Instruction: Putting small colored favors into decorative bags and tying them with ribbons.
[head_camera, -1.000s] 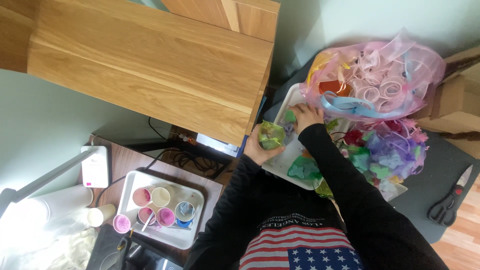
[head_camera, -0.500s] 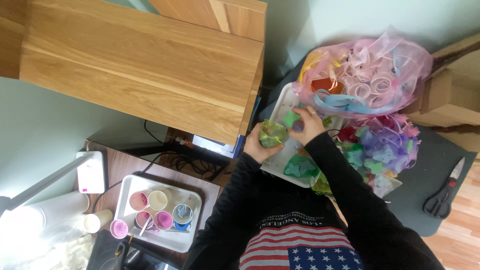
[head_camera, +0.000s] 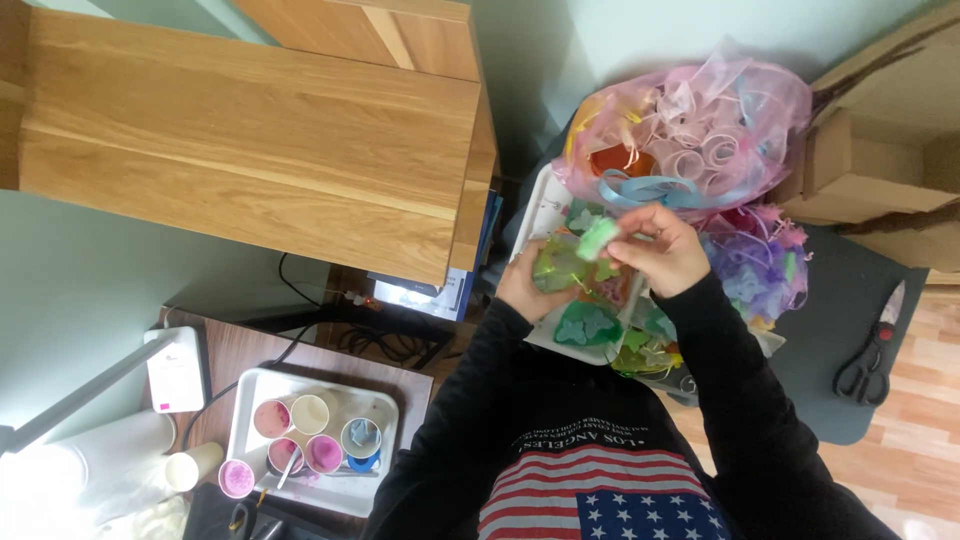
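Currently, left hand (head_camera: 528, 290) cups a green sheer pouch (head_camera: 560, 270), fingers curled on it; right hand (head_camera: 660, 250), at 3 o'clock, pinches a pale green piece (head_camera: 600, 238) above the white tray (head_camera: 540, 200). Risk: loose grip drops piece among tray items.

A dark grey mat (head_camera: 830, 330) was seen spread over the wooden floor (head_camera: 920, 400) at the right. Black-handled scissors (head_camera: 872, 350) were laid near the mat's right edge. A white tray (head_camera: 560, 345) of green and teal shaped pieces was set at the mat's left edge, with a pink mesh bag (head_camera: 690, 130) of ribbons and a heap of purple bits (head_camera: 755, 265) just beside it. Cardboard boxes (head_camera: 870, 150) were placed at the mat's far right corner. On the brown counter (head_camera: 250, 350) at the lower left, a white tray (head_camera: 390, 410) holding paint cups (head_camera: 310, 415) was set, with a white box (head_camera: 175, 370) near the counter's left edge.
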